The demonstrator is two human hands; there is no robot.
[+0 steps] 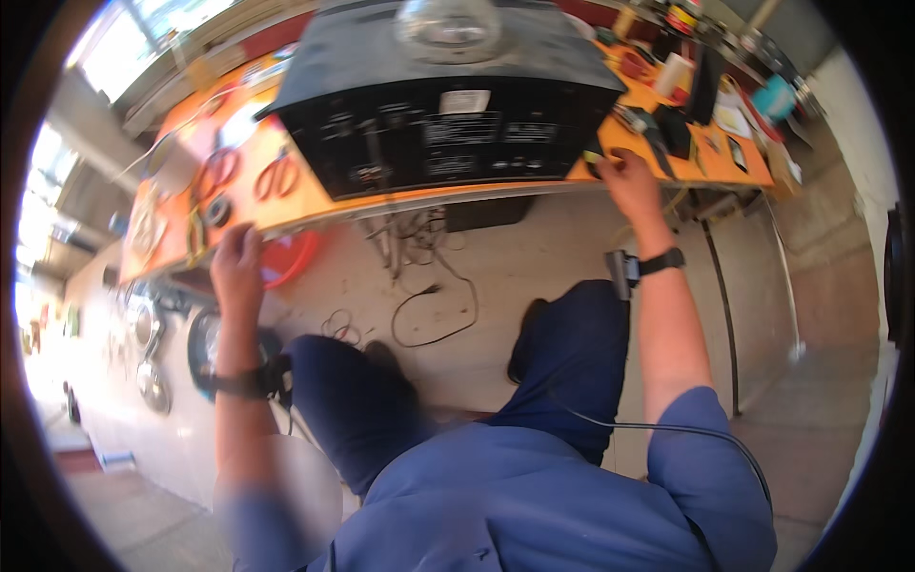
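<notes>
A large black metal equipment box (315,143) stands on the orange-topped bench, its labelled panel with sockets facing me. My right hand (629,181) is by the box's lower right corner, thumb and fingers pinched together. Right at its fingertips is a small yellow and dark item (593,158), too small to name. My left hand (238,255) is held at the bench's front edge, left of the box, with its fingers bent together; whatever they may hold is hidden. Beyond it lie a roll of black tape (219,210) and red-handled scissors (276,178).
A clear glass dome (448,30) sits on the box. Tools and small parts crowd the bench (748,172) at right. Below are a red basin (291,255), tangled cables (419,243) and a black cord (475,305) on the floor. A cable (667,427) runs across my right side.
</notes>
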